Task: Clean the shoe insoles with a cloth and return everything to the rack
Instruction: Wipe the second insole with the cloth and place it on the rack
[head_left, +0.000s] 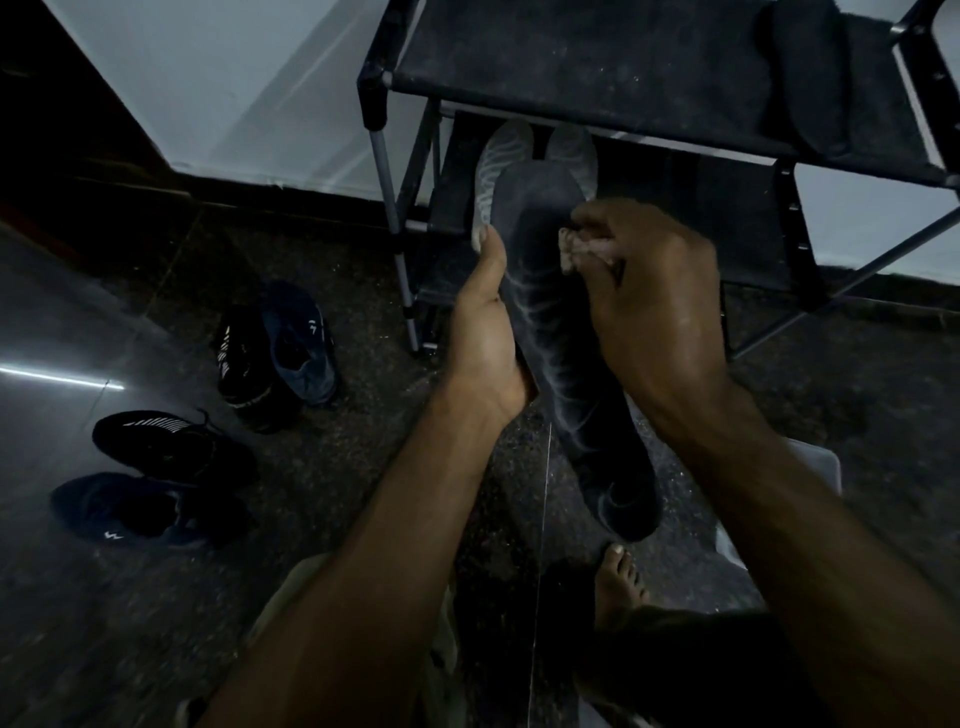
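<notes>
1. Two hands up in front of the rack (623, 67), both forearms reaching in from the bottom of the view. The left hand (485, 332) is turned palm-in, thumb stretched up along the left edge of the insole (561, 312), fingers wrapped round behind it out of sight, so it's holding the thing up off the floor.
2. The right hand (649, 296) is curled into a loose fist, back of the hand to the camera, pinching a small scrunched-up cloth (574, 252) against the upper right part of the insole.
3. The insole is long, dark and foam-looking, rounded toe pointing up toward the rack, heel end hanging down by a bare foot (618, 582). It has pale dusty streaks running down its length, pretty grubby.
4. Right behind it, two more insoles (501, 156), lighter grey with a wavy pattern, sit on a lower shelf of the rack.
5. The rack itself is thin metal tubes with dark fabric shelves, the top one speckled with dust. A dark insole-shaped piece (802, 73) lies on the top shelf at the right.
6. On the shiny speckled floor to the left: two black sneakers (244, 364) with white stripes and two navy sneakers (301, 343), loosely scattered in two spots.
</notes>
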